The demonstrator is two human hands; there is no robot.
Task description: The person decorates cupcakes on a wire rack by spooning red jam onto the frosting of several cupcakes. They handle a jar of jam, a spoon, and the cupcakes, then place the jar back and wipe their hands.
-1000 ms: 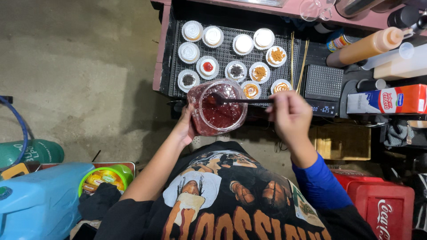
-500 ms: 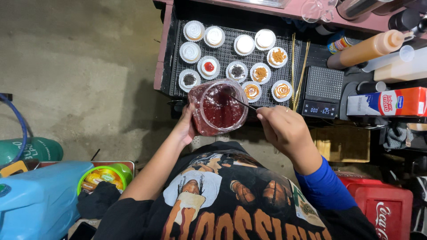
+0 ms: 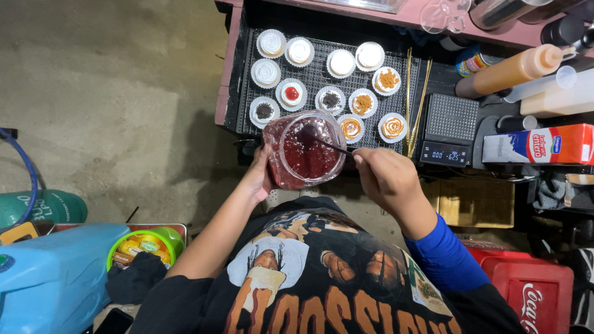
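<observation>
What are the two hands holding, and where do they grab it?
The left hand grips the clear jar of red jam by its side. The right hand pinches the thin spoon by its handle end, with the bowl dipped in the jam.

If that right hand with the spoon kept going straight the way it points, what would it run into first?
Probably the red filling inside the clear jar: the right hand points its spoon up-left into it. Depth is hard to judge.

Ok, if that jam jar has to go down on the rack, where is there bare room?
Bare mesh shows on the wire rack between the white-frosted cupcakes at the back and the red-topped cupcake, though it is tight. The right strip by the skewers and scale is crowded. The left hand holds the jar; the right hand holds the spoon.
</observation>
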